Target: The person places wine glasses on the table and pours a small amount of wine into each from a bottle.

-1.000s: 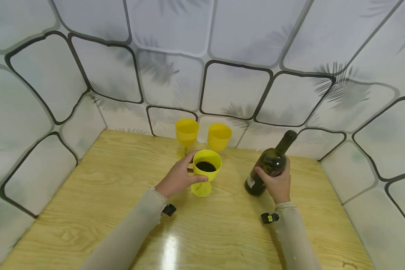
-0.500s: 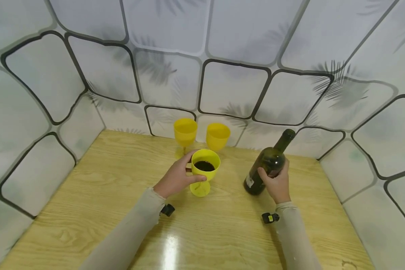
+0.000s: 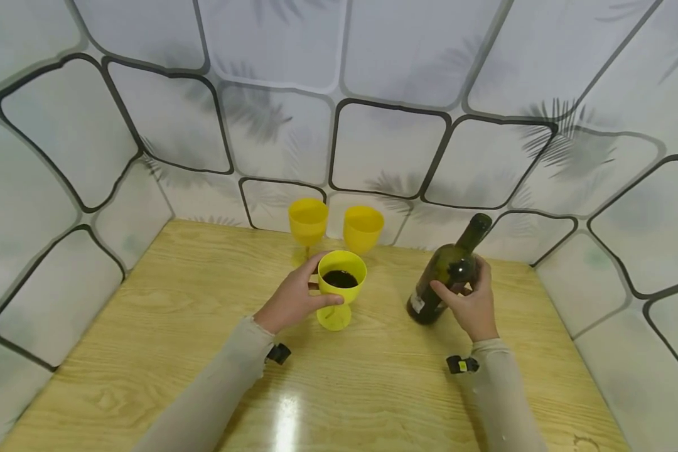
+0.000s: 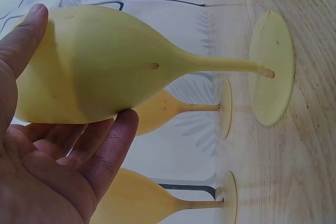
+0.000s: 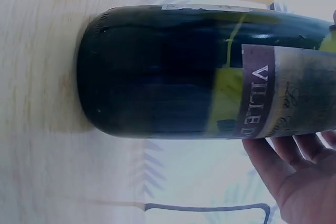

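Observation:
My left hand (image 3: 294,298) holds a yellow goblet (image 3: 353,289) by its bowl, thumb on the near side and fingers on the far side. Dark liquid (image 3: 340,279) shows inside. In the left wrist view, the goblet's round foot (image 4: 272,98) is down at the wooden tabletop. To the right, a dark green wine bottle (image 3: 439,271) stands upright, its neck unstoppered-looking at the rim. My right hand (image 3: 474,307) is around its body, the thumb across the front and the fingers on the right side, with a gap at the palm. The label (image 5: 294,90) shows in the right wrist view.
Two more yellow goblets, one at left (image 3: 307,221) and one at right (image 3: 364,227), stand behind the held one, close to the back wall. Patterned panels (image 3: 390,147) enclose the wooden table (image 3: 339,389) at the back and both sides.
My right hand has loosened and shifted slightly right, its palm drawing away from the bottle. The left hand keeps its hold on the goblet. The view has drifted slightly.

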`<state>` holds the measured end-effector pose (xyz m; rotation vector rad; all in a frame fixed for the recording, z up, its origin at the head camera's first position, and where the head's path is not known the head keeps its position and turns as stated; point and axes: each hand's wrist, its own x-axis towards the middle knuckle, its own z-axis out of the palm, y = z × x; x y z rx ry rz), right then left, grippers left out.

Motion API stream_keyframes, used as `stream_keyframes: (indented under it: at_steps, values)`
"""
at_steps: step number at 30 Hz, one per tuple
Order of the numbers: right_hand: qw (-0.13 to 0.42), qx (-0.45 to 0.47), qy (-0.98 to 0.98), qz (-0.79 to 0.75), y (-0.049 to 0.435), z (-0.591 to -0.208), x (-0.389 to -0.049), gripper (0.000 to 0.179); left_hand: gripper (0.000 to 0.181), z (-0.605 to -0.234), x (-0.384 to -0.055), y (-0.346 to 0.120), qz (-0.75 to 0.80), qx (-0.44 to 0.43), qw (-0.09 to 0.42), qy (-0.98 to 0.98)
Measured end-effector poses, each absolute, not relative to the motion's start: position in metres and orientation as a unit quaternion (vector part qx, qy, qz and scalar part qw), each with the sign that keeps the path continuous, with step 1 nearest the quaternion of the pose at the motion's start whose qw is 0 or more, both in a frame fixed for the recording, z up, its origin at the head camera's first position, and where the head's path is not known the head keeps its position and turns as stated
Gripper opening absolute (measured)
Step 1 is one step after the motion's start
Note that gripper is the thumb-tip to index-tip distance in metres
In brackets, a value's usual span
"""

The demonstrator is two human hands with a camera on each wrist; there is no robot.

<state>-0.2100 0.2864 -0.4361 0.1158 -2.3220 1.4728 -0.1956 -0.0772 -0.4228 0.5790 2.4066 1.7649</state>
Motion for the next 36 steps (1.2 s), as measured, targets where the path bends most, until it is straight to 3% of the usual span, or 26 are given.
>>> stream_keyframes:
  at_steps: [36]
  values:
    - [0.215, 0.032, -0.818, 0.532, 0.267, -0.443, -0.208, 0.077, 0.079, -0.422, -0.193, -0.074, 0.573, 0.186, 0.045, 0.797]
